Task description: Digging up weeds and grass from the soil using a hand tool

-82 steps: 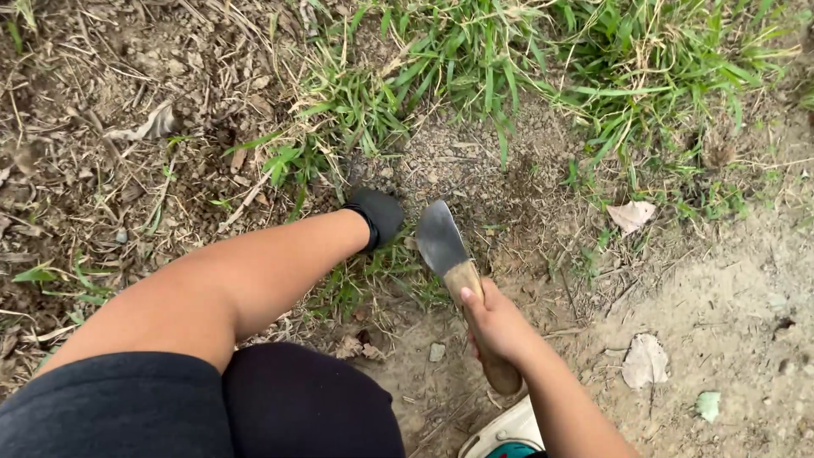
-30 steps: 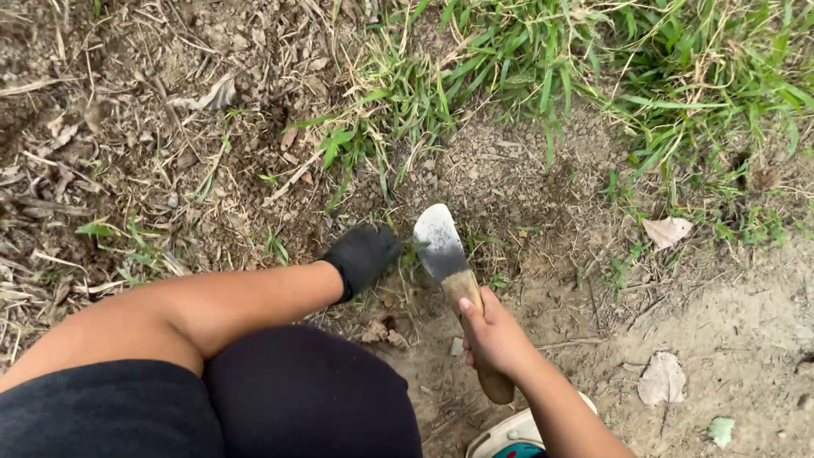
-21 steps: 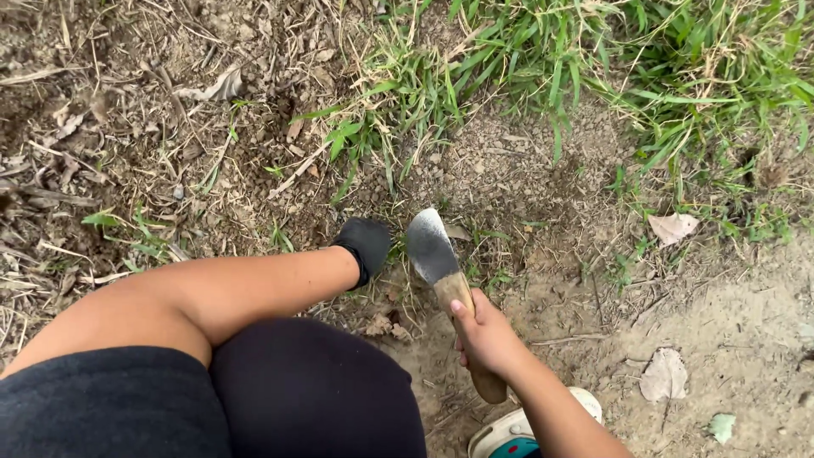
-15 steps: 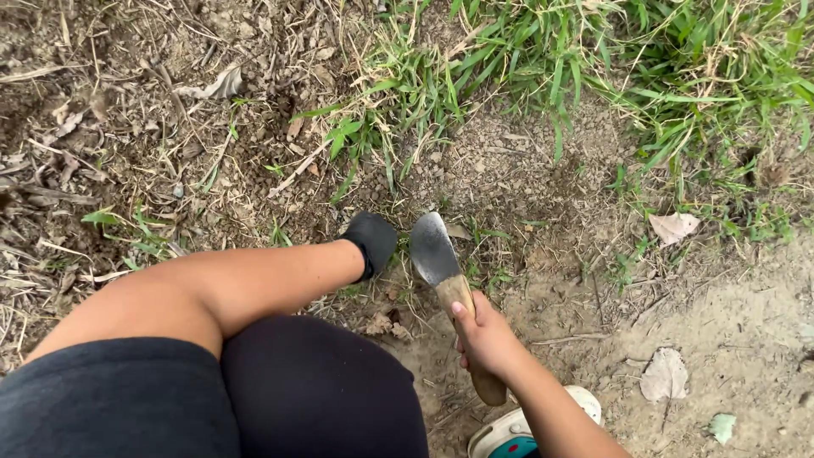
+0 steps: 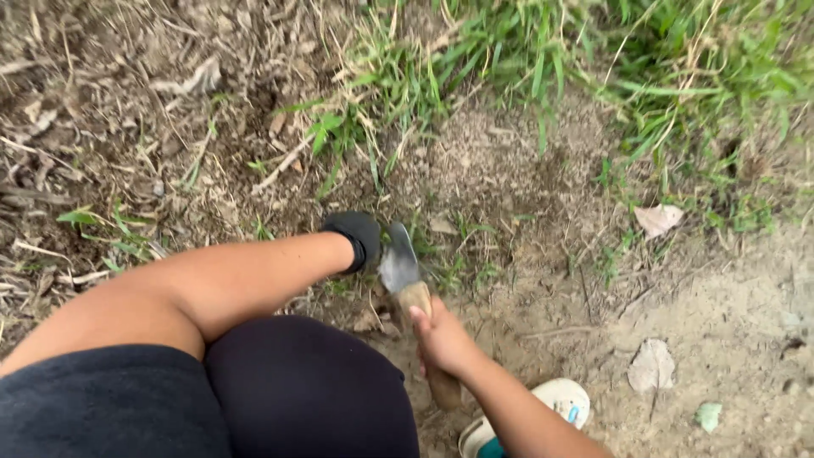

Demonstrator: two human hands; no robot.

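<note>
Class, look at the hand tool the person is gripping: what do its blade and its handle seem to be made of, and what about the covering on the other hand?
The blade looks like dull grey metal, worn, with a pale sheen. The handle seems bare, light brown wood with a matt look. The glove on the left hand appears to be black fabric or rubber-coated knit; the blur leaves that open.

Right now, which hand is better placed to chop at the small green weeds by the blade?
Probably the right hand: it grips the wooden-handled metal blade beside the small green weeds. The black-gloved left hand rests closed on the ground, holding no tool.
</note>
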